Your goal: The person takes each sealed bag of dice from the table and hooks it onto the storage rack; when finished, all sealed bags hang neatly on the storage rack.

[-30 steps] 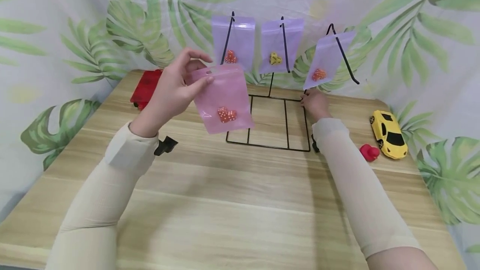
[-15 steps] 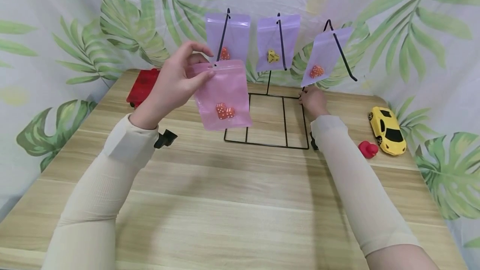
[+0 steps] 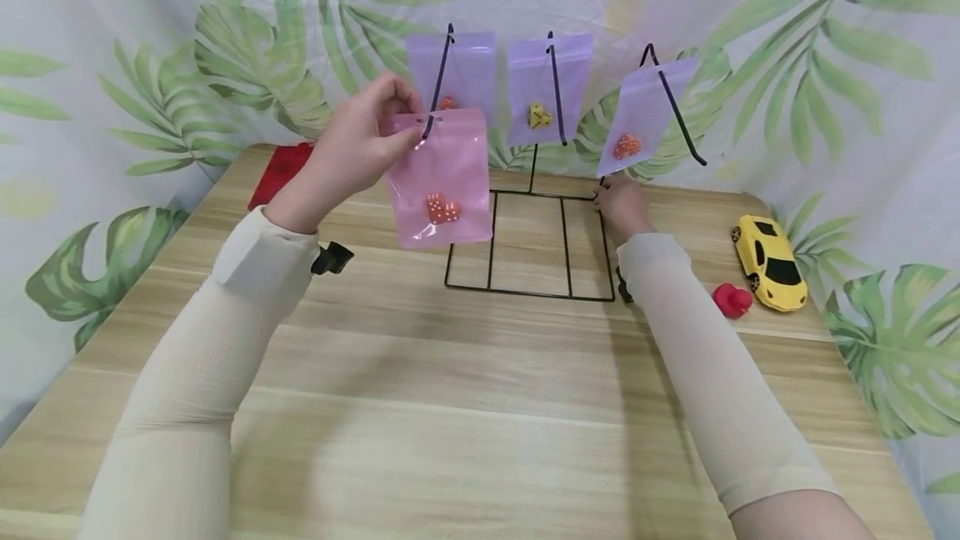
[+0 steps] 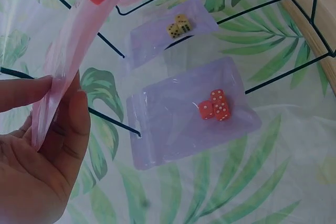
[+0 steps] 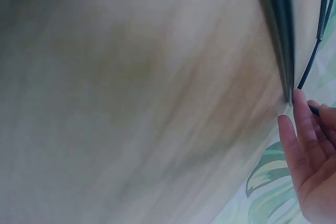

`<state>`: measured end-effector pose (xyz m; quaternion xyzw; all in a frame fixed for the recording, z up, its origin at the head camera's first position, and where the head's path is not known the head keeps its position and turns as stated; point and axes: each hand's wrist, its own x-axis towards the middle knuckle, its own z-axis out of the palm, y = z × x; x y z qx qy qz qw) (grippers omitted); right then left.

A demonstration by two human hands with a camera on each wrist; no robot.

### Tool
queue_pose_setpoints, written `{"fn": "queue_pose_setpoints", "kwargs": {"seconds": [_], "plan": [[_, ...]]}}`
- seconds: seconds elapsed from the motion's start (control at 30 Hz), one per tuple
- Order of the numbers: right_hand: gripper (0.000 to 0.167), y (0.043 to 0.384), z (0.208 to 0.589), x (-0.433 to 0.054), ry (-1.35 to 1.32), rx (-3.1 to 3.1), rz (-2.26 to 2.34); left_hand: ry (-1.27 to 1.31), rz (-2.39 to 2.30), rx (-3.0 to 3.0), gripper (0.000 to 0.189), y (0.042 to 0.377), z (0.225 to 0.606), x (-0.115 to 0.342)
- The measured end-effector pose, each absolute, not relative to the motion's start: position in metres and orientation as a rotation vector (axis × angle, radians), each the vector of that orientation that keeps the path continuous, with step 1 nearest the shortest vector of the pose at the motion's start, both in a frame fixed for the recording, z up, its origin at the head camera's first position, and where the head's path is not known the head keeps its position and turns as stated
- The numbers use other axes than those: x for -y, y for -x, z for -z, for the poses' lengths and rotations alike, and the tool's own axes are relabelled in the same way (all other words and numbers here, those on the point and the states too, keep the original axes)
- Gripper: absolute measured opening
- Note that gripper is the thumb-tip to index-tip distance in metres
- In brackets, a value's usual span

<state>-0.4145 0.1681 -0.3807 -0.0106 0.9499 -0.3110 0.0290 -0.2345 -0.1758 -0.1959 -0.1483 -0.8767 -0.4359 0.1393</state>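
In the head view my left hand [image 3: 369, 136] pinches the top edge of a pink zip bag [image 3: 450, 161] holding orange dice [image 3: 441, 208]. The front end of the left hook [image 3: 438, 82] shows in front of this bag's top, apparently through its hang hole. Behind it on that hook hangs a purple bag [image 4: 184, 124] with red-orange dice. My right hand [image 3: 624, 205] grips the black wire rack [image 3: 566, 244] low at its rear right corner; in the right wrist view its fingers close on a wire [image 5: 314, 109]. Another purple bag [image 3: 555, 73] with yellow dice hangs on the middle hook.
A third purple bag [image 3: 637, 119] with orange dice hangs tilted on the right hook. On the wooden table [image 3: 465, 407] stand a yellow toy car [image 3: 768, 261] and a red rubber duck [image 3: 731, 300] at right, and a red object [image 3: 277, 173] at left. A leaf-print cloth hangs behind.
My left hand has moved the pink bag slightly up and back, so the left hook's end now shows in front of it. The right hand keeps its grip on the rack.
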Motion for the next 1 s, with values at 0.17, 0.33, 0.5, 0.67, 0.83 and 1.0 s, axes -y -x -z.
{"fn": "queue_pose_setpoints", "kwargs": {"seconds": [0.17,0.33,0.5,0.67,0.83,1.0], "plan": [[0.031,0.413,0.381,-0.167,0.074,-2.964,0.916,0.394,1.246,2.533,0.016,0.251,0.197,0.179],[0.029,0.413,0.379,-0.167,0.061,-2.967,0.92,0.326,1.234,2.531,0.018,0.273,0.197,0.182],[0.029,0.413,0.381,-0.169,0.047,-2.971,0.944,0.191,1.225,2.551,0.024,0.296,0.194,0.183],[0.029,0.414,0.384,-0.169,0.052,-2.966,0.96,0.041,1.264,2.594,0.026,0.314,0.192,0.185],[0.028,0.415,0.384,-0.169,0.052,-2.972,0.964,-0.017,1.262,2.597,0.025,0.328,0.193,0.186],[0.028,0.417,0.384,-0.17,0.057,-2.998,0.928,-0.074,1.309,2.582,0.026,0.34,0.192,0.184]]}}
